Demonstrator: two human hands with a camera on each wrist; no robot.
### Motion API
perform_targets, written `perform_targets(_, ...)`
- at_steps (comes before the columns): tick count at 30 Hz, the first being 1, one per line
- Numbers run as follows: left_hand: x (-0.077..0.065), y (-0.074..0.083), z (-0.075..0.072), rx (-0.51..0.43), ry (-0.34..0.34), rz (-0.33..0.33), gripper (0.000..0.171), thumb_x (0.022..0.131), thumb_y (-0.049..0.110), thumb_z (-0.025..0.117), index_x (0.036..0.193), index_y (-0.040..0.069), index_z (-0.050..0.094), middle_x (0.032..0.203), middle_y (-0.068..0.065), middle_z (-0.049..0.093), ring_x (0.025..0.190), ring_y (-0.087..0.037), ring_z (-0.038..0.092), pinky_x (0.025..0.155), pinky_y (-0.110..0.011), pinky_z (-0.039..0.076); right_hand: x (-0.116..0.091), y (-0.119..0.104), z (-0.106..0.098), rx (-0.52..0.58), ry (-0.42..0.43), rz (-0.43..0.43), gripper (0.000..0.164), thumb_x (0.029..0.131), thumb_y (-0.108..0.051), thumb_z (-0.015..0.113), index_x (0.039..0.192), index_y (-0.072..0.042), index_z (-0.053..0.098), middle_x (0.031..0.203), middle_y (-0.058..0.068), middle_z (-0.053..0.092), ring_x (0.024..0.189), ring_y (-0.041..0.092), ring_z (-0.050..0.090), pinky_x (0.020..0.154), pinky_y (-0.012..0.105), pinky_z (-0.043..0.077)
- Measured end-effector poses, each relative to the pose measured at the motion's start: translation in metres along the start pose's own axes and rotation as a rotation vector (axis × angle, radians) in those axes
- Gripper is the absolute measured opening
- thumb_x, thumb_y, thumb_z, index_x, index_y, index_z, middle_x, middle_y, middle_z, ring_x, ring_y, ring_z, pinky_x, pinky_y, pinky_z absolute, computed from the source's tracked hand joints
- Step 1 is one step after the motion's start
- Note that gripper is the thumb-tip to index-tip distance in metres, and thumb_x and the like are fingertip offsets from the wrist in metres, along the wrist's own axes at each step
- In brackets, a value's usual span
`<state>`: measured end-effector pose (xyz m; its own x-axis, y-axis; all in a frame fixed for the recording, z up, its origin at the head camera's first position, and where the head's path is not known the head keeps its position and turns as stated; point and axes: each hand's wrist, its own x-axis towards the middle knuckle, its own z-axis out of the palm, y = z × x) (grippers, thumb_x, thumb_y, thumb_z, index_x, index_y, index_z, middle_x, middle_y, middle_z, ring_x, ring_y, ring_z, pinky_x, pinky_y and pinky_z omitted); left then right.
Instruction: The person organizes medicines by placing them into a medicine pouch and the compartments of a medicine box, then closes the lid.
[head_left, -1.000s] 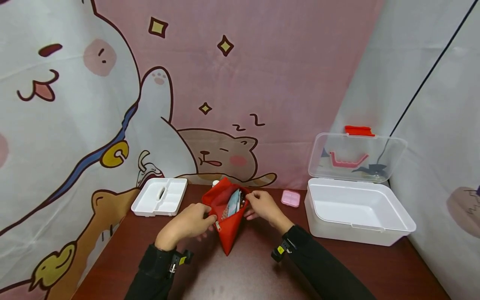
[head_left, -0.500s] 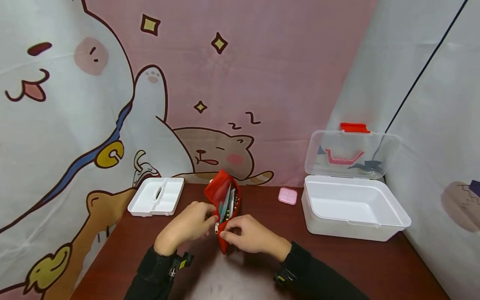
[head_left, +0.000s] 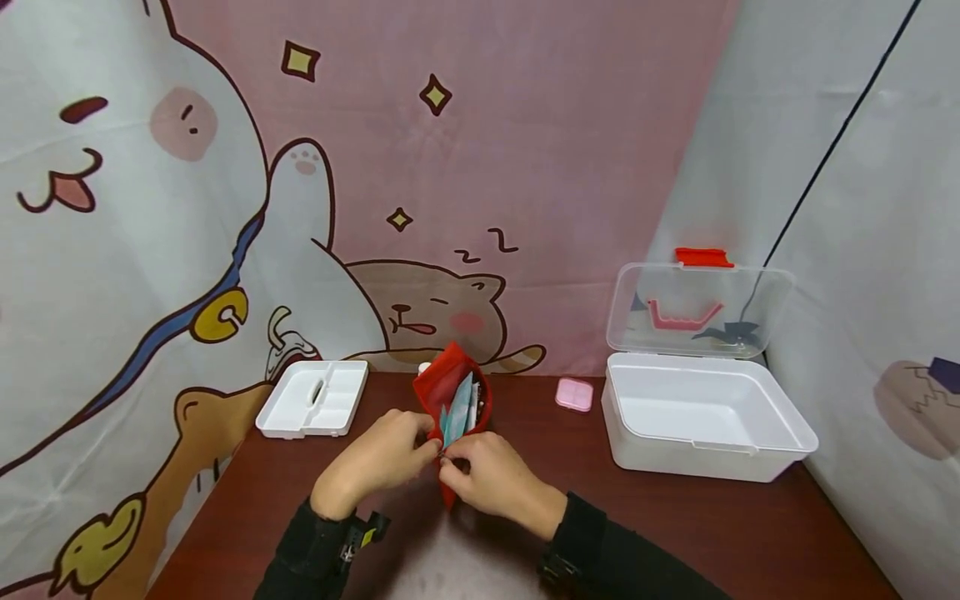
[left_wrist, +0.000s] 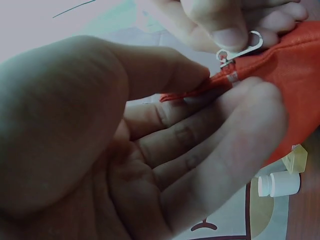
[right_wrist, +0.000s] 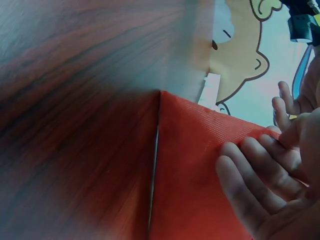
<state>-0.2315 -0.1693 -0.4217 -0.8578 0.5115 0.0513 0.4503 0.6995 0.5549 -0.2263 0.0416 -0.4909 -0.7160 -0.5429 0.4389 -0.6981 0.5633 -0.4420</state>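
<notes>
A red zip pouch [head_left: 433, 389] stands gaping on the table, with light-blue packets [head_left: 457, 410] and other small items inside. My left hand [head_left: 386, 458] pinches the pouch's edge between thumb and fingers, just beside the zipper end. At that same spot, my right hand [head_left: 498, 479] pinches the metal zipper pull [left_wrist: 250, 46], its thumb against the pull in the left wrist view. The right wrist view has the remaining right fingers [right_wrist: 245, 170] lying along the pouch's red side. Behind the pouch is a small white bottle [left_wrist: 284, 184], near a yellowish translucent piece [left_wrist: 296, 159].
A white compartment case [head_left: 341, 387] sits at the back left of the brown table [head_left: 675, 533]. Right of the pouch lies a small pink case [head_left: 574, 394]. Farther right stands a white bin [head_left: 697, 458], its clear lid [head_left: 622, 321] raised against the backdrop.
My right hand has moved from the pouch's far right side to the near zipper end, next to my left hand. The pouch mouth has narrowed; the left hand stays at its edge.
</notes>
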Motion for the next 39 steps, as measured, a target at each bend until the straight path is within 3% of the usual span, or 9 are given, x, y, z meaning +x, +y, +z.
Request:
perform_targets(8, -0.001, -0.003, -0.001, 0.017, -0.063, 0.013, 0.032, 0.105, 0.021, 0.070, 0.074, 0.018, 0.062, 0.064, 0.009, 0.047, 0.057, -0.005, 0.044, 0.056, -0.024, 0.037, -0.003, 0.008, 0.002, 0.070, 0.030, -0.007, 0.012, 0.098, -0.013, 0.072, 0.093, -0.017, 0.082, 0.087, -0.011, 0.075, 0.078, -0.002, 0.061, 0.075, 0.014, 0.052)
perform_targets(16, -0.003, -0.003, 0.000, 0.046, -0.057, 0.040, 0.025, 0.100, 0.013, 0.073, 0.077, 0.021, 0.065, 0.063, 0.011, 0.049, 0.058, -0.003, 0.045, 0.054, -0.023, 0.037, -0.003, 0.017, 0.005, 0.023, 0.048, -0.031, 0.013, 0.099, -0.015, 0.073, 0.088, -0.020, 0.075, 0.084, -0.012, 0.071, 0.077, -0.002, 0.059, 0.072, 0.012, 0.049)
perform_targets(20, -0.003, 0.000, 0.001, 0.070, -0.031, 0.059, 0.026, 0.095, 0.010, 0.074, 0.074, 0.021, 0.065, 0.061, 0.013, 0.046, 0.056, -0.002, 0.043, 0.054, -0.022, 0.035, -0.001, 0.022, 0.001, -0.044, 0.076, -0.070, 0.017, 0.094, -0.013, 0.073, 0.081, -0.021, 0.067, 0.076, -0.011, 0.060, 0.071, 0.000, 0.050, 0.066, 0.012, 0.041)
perform_targets(24, -0.003, 0.003, 0.002, 0.085, -0.013, 0.047, 0.028, 0.091, 0.010, 0.075, 0.070, 0.021, 0.061, 0.060, 0.014, 0.044, 0.054, -0.002, 0.041, 0.053, -0.022, 0.033, 0.002, 0.029, -0.004, -0.101, 0.091, -0.056, 0.022, 0.093, -0.013, 0.073, 0.079, -0.022, 0.059, 0.074, -0.010, 0.051, 0.069, 0.001, 0.043, 0.063, 0.014, 0.036)
perform_targets(31, -0.004, 0.004, 0.000, 0.111, -0.014, -0.001, 0.034, 0.089, 0.011, 0.076, 0.061, 0.022, 0.060, 0.056, 0.016, 0.036, 0.052, -0.002, 0.034, 0.051, -0.023, 0.028, 0.011, 0.045, -0.009, -0.178, 0.089, -0.046, 0.016, 0.096, -0.014, 0.072, 0.085, -0.020, 0.063, 0.080, -0.009, 0.057, 0.073, 0.005, 0.051, 0.068, 0.018, 0.046)
perform_targets(35, -0.004, 0.005, -0.002, 0.110, -0.019, -0.027, 0.028, 0.089, 0.013, 0.077, 0.064, 0.023, 0.069, 0.056, 0.016, 0.038, 0.053, -0.004, 0.037, 0.052, -0.024, 0.030, 0.017, 0.058, -0.013, -0.200, 0.124, -0.008, 0.011, 0.098, -0.014, 0.073, 0.089, -0.018, 0.068, 0.084, -0.007, 0.064, 0.076, 0.008, 0.058, 0.073, 0.024, 0.055)
perform_targets(39, -0.005, 0.006, -0.002, 0.100, -0.033, -0.052, 0.023, 0.091, 0.015, 0.079, 0.070, 0.022, 0.074, 0.058, 0.014, 0.042, 0.054, -0.006, 0.040, 0.052, -0.024, 0.033, 0.022, 0.070, -0.020, -0.242, 0.133, 0.032, 0.013, 0.100, -0.015, 0.071, 0.089, -0.017, 0.067, 0.083, -0.004, 0.063, 0.074, 0.011, 0.059, 0.072, 0.028, 0.055)
